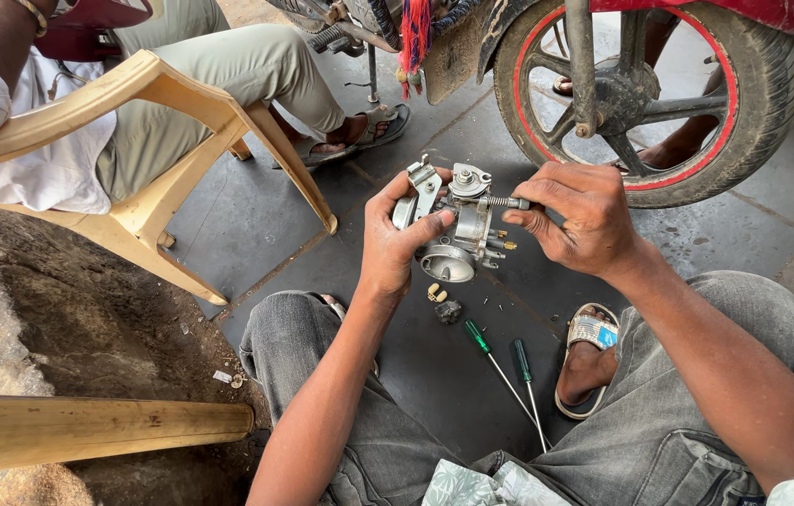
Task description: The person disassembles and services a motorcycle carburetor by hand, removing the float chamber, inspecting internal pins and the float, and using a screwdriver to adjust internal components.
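Hands [397, 248] around ribbed metal carburetor [458, 225]

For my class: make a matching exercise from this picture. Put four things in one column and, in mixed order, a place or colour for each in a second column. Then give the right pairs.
Things:
1. metal carburettor
2. two screwdrivers
3. plastic chair
4. motorcycle wheel

Places and colours:
A. cream coloured, with a seated person on it
B. held between the left hand and the right hand
C. black tyre with a red rim stripe
D. lying on the dark floor between the person's legs

Pairs: 1-B, 2-D, 3-A, 4-C
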